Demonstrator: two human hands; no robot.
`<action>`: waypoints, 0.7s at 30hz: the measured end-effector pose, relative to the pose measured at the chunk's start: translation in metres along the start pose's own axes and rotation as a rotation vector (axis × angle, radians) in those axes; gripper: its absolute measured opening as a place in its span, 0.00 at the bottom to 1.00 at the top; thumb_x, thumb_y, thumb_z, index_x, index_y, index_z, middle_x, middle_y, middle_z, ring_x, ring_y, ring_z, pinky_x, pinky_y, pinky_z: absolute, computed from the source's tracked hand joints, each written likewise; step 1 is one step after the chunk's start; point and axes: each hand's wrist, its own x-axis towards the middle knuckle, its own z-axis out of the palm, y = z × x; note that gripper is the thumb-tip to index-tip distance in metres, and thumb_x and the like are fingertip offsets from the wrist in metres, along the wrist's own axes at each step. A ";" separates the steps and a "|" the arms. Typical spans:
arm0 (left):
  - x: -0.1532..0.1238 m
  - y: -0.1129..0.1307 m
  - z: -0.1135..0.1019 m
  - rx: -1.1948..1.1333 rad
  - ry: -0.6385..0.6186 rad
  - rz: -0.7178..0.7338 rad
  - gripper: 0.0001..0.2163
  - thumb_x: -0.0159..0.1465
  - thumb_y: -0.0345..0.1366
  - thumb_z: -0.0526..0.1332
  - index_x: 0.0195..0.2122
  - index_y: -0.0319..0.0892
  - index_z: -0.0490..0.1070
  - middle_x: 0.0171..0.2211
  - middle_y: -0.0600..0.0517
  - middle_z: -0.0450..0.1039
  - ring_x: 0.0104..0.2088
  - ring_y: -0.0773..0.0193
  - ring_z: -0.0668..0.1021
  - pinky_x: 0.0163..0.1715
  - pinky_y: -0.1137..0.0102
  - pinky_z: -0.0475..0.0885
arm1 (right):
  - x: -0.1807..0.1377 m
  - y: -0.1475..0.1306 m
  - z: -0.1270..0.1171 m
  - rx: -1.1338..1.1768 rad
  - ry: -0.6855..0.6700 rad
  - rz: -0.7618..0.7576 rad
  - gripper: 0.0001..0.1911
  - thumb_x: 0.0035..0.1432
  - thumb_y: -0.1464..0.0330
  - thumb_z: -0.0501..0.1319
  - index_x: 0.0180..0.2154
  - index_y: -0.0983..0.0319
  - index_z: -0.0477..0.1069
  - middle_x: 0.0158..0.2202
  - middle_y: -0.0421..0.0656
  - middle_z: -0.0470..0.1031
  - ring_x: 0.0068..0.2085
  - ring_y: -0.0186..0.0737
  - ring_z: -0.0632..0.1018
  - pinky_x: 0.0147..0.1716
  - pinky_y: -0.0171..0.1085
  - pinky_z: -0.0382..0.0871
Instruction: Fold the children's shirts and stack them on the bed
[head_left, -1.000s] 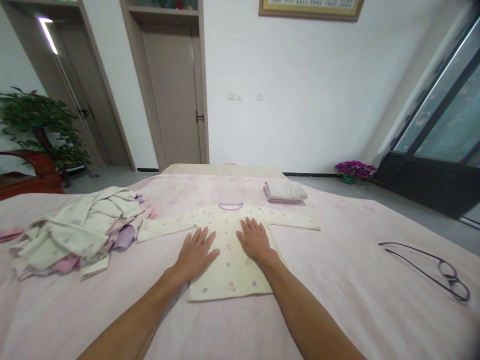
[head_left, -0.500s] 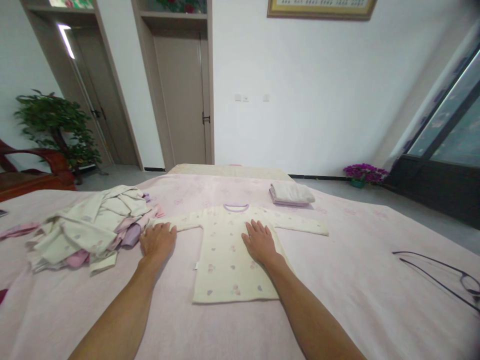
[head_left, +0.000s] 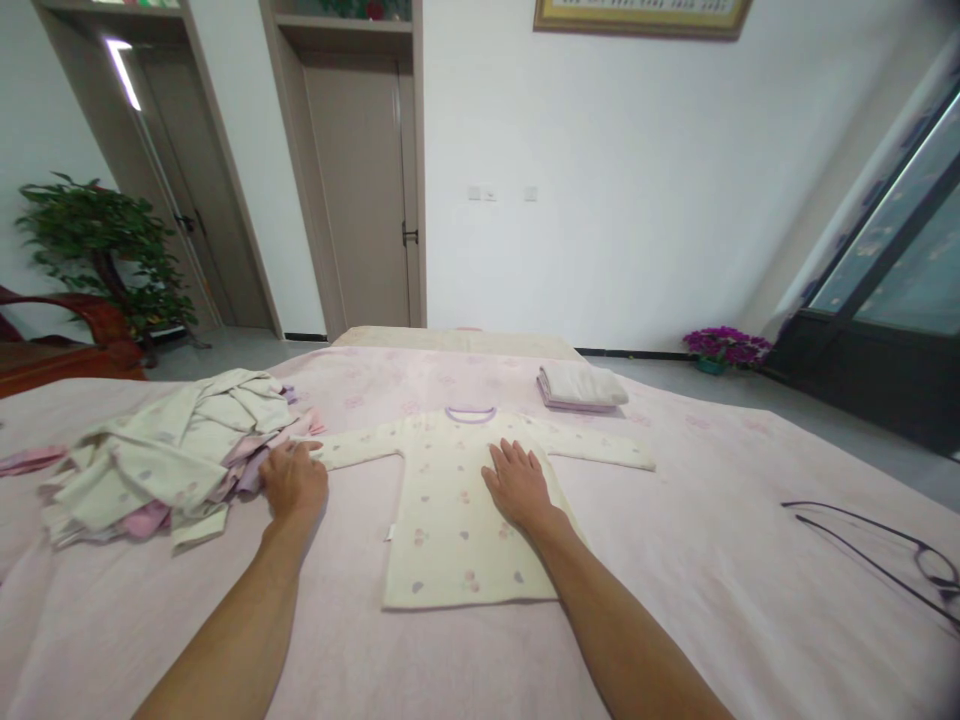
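Perhaps your left hand [head_left: 296, 482], its grip unclear, could skew the shirt [head_left: 454, 520] by tugging the ten-o'clock sleeve [head_left: 364, 447] if your spread right hand [head_left: 519, 482] presses too lightly.

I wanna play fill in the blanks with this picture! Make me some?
1. The right hand lies on the shirt; the left hand is at the end of one ____.
2. The messy clothes pile is on the picture's ____ side.
3. Far right on the pink cloth lies a pair of ____.

Missing words: sleeve; left; glasses.
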 end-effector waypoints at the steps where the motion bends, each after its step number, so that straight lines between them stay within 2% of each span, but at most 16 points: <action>1: 0.001 -0.001 0.000 -0.006 0.005 -0.003 0.14 0.62 0.29 0.53 0.46 0.41 0.74 0.49 0.41 0.66 0.55 0.49 0.65 0.55 0.56 0.60 | 0.000 0.000 0.000 0.000 0.002 0.000 0.29 0.68 0.57 0.44 0.66 0.61 0.54 0.69 0.48 0.51 0.68 0.51 0.51 0.64 0.50 0.39; 5: 0.005 0.001 0.000 -0.109 0.041 -0.002 0.17 0.60 0.27 0.53 0.48 0.40 0.73 0.47 0.42 0.66 0.53 0.52 0.67 0.56 0.59 0.63 | 0.000 0.000 0.000 0.001 -0.002 0.004 0.29 0.68 0.57 0.44 0.66 0.60 0.54 0.69 0.48 0.51 0.68 0.51 0.51 0.64 0.50 0.39; 8: 0.004 0.009 -0.002 -0.222 0.089 0.079 0.17 0.60 0.24 0.51 0.47 0.40 0.73 0.48 0.44 0.66 0.54 0.55 0.68 0.58 0.62 0.63 | 0.001 0.000 0.001 0.000 -0.002 0.003 0.29 0.68 0.57 0.45 0.66 0.60 0.54 0.69 0.48 0.51 0.68 0.51 0.51 0.64 0.50 0.39; 11: -0.002 0.024 -0.002 -0.306 0.041 0.281 0.18 0.60 0.22 0.49 0.44 0.43 0.74 0.53 0.47 0.66 0.57 0.60 0.68 0.60 0.66 0.62 | 0.001 0.001 0.002 0.000 0.019 -0.005 0.29 0.68 0.57 0.45 0.66 0.61 0.55 0.69 0.48 0.52 0.68 0.51 0.51 0.64 0.50 0.39; 14: -0.009 0.038 0.001 -0.362 -0.047 0.483 0.20 0.60 0.22 0.51 0.50 0.45 0.71 0.58 0.49 0.63 0.60 0.61 0.67 0.61 0.67 0.63 | 0.000 0.001 0.003 0.007 0.023 -0.010 0.29 0.68 0.57 0.45 0.66 0.61 0.55 0.69 0.48 0.52 0.68 0.51 0.51 0.64 0.50 0.40; 16: -0.011 0.042 0.004 -0.332 -0.059 0.481 0.24 0.60 0.25 0.56 0.58 0.44 0.65 0.61 0.46 0.59 0.62 0.58 0.64 0.62 0.64 0.61 | 0.000 0.001 0.002 0.009 0.016 -0.007 0.29 0.68 0.57 0.45 0.66 0.60 0.56 0.69 0.48 0.52 0.68 0.51 0.52 0.64 0.50 0.40; 18: -0.011 0.042 0.007 -0.277 -0.077 0.414 0.27 0.59 0.31 0.60 0.61 0.42 0.61 0.62 0.44 0.59 0.63 0.54 0.63 0.63 0.61 0.60 | 0.000 0.001 0.001 0.010 0.012 -0.004 0.29 0.68 0.57 0.45 0.65 0.60 0.56 0.69 0.48 0.52 0.68 0.51 0.52 0.64 0.50 0.40; 21: -0.009 0.040 0.008 -0.202 -0.184 0.420 0.24 0.59 0.38 0.62 0.58 0.42 0.66 0.58 0.45 0.66 0.60 0.52 0.66 0.62 0.59 0.61 | -0.001 -0.001 -0.001 0.009 0.009 -0.003 0.29 0.68 0.57 0.45 0.66 0.60 0.56 0.69 0.48 0.52 0.68 0.51 0.52 0.64 0.50 0.40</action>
